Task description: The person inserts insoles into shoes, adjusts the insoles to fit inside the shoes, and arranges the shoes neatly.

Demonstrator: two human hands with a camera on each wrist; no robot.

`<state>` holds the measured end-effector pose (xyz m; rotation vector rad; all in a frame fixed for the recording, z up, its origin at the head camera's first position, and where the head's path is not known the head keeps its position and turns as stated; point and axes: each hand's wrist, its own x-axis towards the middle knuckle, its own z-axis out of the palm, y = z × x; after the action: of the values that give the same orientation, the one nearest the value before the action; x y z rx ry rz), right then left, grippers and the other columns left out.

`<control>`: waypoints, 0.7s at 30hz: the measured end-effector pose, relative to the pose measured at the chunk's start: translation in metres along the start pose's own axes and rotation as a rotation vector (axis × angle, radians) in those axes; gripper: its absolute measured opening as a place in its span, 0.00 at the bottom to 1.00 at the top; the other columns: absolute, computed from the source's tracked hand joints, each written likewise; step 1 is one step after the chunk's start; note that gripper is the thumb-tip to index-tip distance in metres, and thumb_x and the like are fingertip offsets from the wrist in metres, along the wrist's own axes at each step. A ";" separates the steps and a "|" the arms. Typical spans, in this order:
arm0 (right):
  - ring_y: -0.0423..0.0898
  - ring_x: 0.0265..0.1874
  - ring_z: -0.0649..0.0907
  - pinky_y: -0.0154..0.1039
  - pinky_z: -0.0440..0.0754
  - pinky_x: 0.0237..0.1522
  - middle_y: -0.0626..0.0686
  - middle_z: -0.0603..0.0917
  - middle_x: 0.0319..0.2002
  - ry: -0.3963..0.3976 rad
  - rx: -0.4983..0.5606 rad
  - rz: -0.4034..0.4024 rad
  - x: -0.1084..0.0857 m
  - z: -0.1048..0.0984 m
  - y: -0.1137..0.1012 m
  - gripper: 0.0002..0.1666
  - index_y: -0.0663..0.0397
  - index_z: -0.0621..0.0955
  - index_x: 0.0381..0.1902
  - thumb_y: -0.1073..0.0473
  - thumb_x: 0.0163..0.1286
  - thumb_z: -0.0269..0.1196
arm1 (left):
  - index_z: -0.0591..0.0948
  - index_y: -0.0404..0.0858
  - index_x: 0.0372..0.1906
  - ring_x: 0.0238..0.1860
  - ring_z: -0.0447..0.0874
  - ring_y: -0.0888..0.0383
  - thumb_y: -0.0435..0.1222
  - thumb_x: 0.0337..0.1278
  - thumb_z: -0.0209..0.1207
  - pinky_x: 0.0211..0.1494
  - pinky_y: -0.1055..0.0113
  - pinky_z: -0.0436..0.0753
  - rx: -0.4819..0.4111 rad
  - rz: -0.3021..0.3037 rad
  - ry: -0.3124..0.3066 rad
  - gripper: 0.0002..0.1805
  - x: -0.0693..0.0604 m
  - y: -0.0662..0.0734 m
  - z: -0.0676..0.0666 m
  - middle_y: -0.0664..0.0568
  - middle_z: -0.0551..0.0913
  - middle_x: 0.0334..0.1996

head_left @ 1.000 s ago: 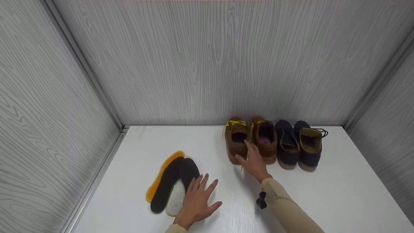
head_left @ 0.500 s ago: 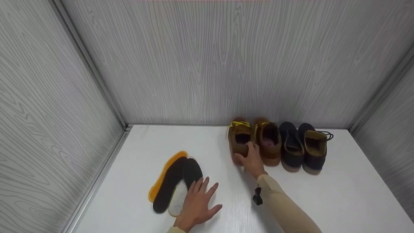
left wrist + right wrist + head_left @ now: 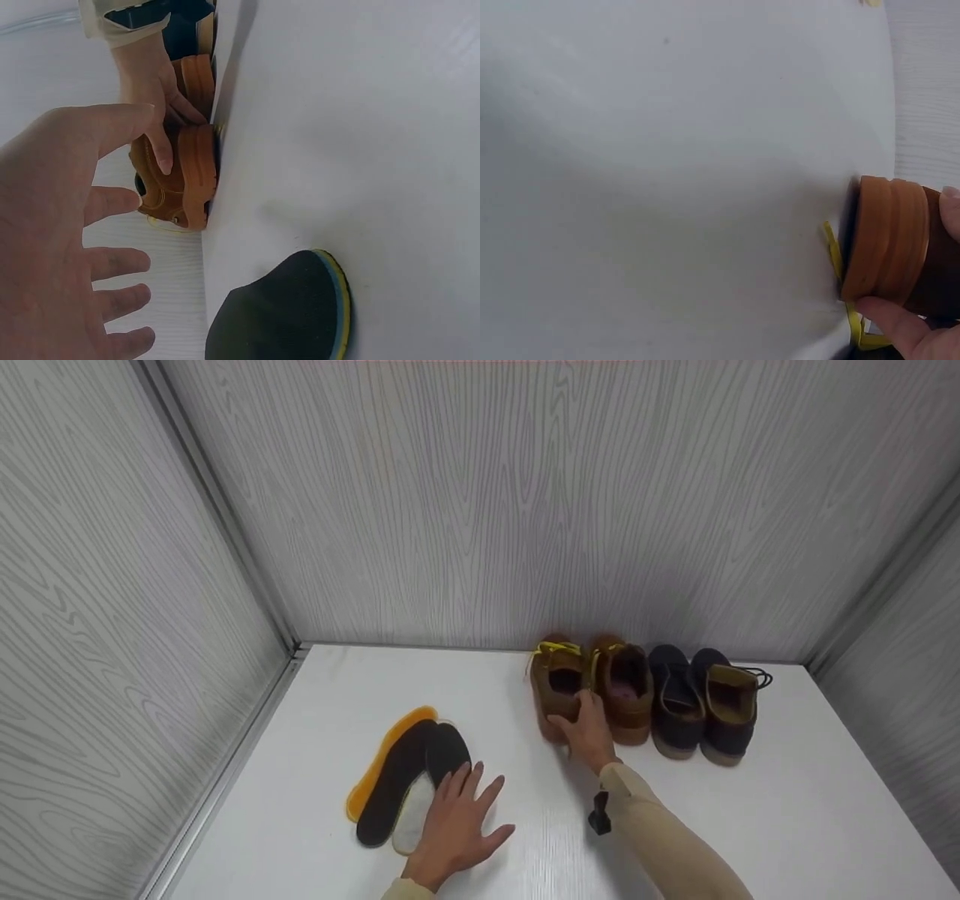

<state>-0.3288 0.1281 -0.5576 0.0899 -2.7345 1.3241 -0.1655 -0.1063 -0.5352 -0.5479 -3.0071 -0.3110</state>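
**Left hand [image 3: 456, 829] spread and released; right hand [image 3: 590, 735] grasping a brown shoe [image 3: 553, 706] by its heel**

The left hand is at the lower centre of the head view, its fingers straight and apart; the right hand is higher, right of centre, and has the thumb on one side of the heel and fingers on the other; a beige sleeve [image 3: 664, 840] goes from it towards the bottom edge.

Near the left hand, in the lower left part, the insoles lie fanned: an orange insole [image 3: 372, 772] outermost, a long dark insole [image 3: 400, 780] partly over it, a pale insole [image 3: 415, 814], and a shorter dark insole [image 3: 448, 750], whose lower end the left hand hides.

Farther, right of centre, the grasped shoe is beside a second brown shoe [image 3: 630, 709]; both have yellow laces [image 3: 559, 647]; to their right stand two dark shoes [image 3: 679, 727], heels towards the bottom; behind all rises a grey wood-grain panel [image 3: 487, 510].
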 end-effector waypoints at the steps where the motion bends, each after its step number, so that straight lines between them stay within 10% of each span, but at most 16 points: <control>1: 0.53 0.58 0.70 0.51 0.68 0.59 0.60 0.65 0.61 0.008 -0.002 0.000 -0.002 -0.001 0.002 0.30 0.56 0.67 0.53 0.49 0.62 0.67 | 0.69 0.49 0.68 0.70 0.55 0.43 0.62 0.58 0.51 0.68 0.45 0.55 -0.001 0.002 -0.004 0.36 0.000 0.001 0.000 0.43 0.62 0.69; 15: 0.48 0.44 0.72 0.44 0.71 0.46 0.54 0.72 0.47 0.057 -0.064 -0.152 -0.080 -0.042 -0.011 0.28 0.55 0.68 0.44 0.48 0.57 0.71 | 0.70 0.48 0.67 0.69 0.56 0.42 0.62 0.58 0.51 0.68 0.45 0.55 -0.011 0.027 -0.002 0.36 -0.005 -0.001 0.005 0.42 0.63 0.69; 21: 0.46 0.48 0.72 0.44 0.75 0.41 0.54 0.72 0.59 0.038 -0.041 -0.222 -0.126 -0.057 -0.013 0.25 0.51 0.69 0.40 0.49 0.55 0.72 | 0.70 0.47 0.67 0.69 0.55 0.42 0.62 0.58 0.51 0.68 0.44 0.54 -0.040 0.031 -0.010 0.36 -0.004 0.002 0.005 0.41 0.62 0.69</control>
<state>-0.1986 0.1662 -0.5275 0.3497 -2.6276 1.1967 -0.1608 -0.1052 -0.5405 -0.6003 -3.0045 -0.3678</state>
